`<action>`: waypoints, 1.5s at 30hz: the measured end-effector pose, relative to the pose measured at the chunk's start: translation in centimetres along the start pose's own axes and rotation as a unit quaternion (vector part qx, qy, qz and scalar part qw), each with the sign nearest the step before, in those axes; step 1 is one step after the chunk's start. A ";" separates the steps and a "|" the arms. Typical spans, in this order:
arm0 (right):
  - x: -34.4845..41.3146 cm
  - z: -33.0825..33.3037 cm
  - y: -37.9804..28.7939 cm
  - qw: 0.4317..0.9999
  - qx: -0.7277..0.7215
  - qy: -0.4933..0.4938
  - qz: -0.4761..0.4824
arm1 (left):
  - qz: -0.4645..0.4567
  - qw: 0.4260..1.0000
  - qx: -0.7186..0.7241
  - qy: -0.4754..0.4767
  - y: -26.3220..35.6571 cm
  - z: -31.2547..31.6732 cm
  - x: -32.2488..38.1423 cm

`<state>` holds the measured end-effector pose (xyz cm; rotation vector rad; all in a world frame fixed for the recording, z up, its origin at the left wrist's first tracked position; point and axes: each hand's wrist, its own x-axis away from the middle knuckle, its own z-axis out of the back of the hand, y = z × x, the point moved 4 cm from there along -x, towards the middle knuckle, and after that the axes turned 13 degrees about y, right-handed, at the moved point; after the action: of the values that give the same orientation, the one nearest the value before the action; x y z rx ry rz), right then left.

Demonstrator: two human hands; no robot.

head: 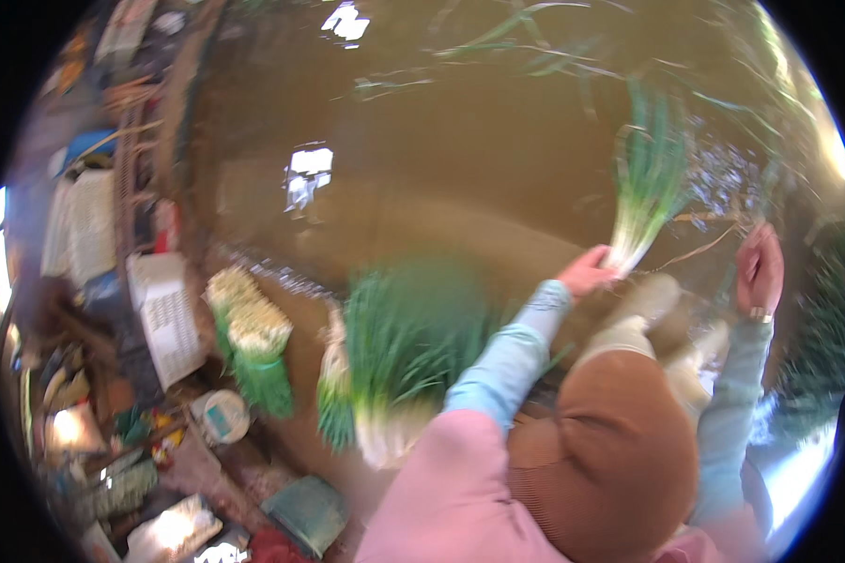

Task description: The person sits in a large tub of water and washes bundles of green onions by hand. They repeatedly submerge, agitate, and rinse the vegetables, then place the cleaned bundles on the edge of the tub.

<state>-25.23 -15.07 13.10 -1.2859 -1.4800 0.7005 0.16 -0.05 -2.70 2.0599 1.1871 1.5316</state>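
My left hand (586, 271) grips a bunch of spring onions (637, 197) by its white root ends. The green leaves point away from me over brown, murky water (408, 141). Off to the right, my right hand (759, 271) is raised with its fingers curled. Thin strands lie close to its fingertips, but blur hides whether it holds any. Left of my left forearm lies a large heap of spring onions (415, 352), white ends towards me. Beside it is a smaller bunch (334, 373). Farther left sit tied bundles (257, 338) with pale root ends up.
Loose leaves (528, 53) float at the top. White slotted containers (169, 320), a round white tub (222, 415) and a dark green box-like object (306, 517) line the cluttered left bank. Dark green foliage (820, 331) borders the right. Brown ribbed fabric (627, 450) fills the lower middle.
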 end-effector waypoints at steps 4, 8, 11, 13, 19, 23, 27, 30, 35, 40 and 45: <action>-5.1 8.5 -3.9 0.933 -0.304 0.190 0.029 | 0.085 0.995 0.054 0.030 -0.2 1.9 1.3; -2.0 7.9 4.2 0.970 0.101 0.215 -0.051 | 0.066 0.987 -0.083 0.119 -0.7 1.7 0.5; 1.1 2.6 9.9 0.975 0.197 0.064 -0.085 | 0.069 0.990 -0.033 0.118 -1.2 1.0 0.4; 2.3 -0.9 11.7 0.971 0.222 0.031 -0.079 | 0.065 0.988 -0.051 0.130 -1.2 1.2 0.4; 0.6 -6.1 14.0 0.837 0.543 -0.001 0.067 | 0.063 0.990 -0.060 0.110 -2.4 1.3 0.4; 1.0 -5.7 16.2 0.775 0.624 -0.084 0.050 | 0.070 0.986 -0.062 0.139 -2.7 1.5 0.9; 4.9 -5.7 15.5 0.797 0.567 -0.192 0.079 | 0.050 0.988 -0.023 0.141 -1.6 1.5 1.0; 6.5 -5.9 12.9 0.903 0.360 -0.232 0.007 | 0.041 0.987 -0.005 0.155 -0.9 1.2 0.7; 3.1 -4.5 9.5 0.967 0.203 -0.026 -0.150 | 0.044 0.992 -0.019 0.116 -0.3 -0.1 0.6; -0.3 -5.9 10.4 0.934 0.354 0.019 0.052 | 0.051 0.992 -0.050 0.102 -0.7 -0.6 0.8; -1.6 -5.6 11.0 0.886 0.434 0.060 0.150 | 0.067 0.989 -0.077 0.106 -1.5 0.0 1.1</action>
<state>-16.20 -14.69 4.59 -0.8150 -0.6919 1.2773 -0.45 1.69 -3.05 1.9492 0.9805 1.8820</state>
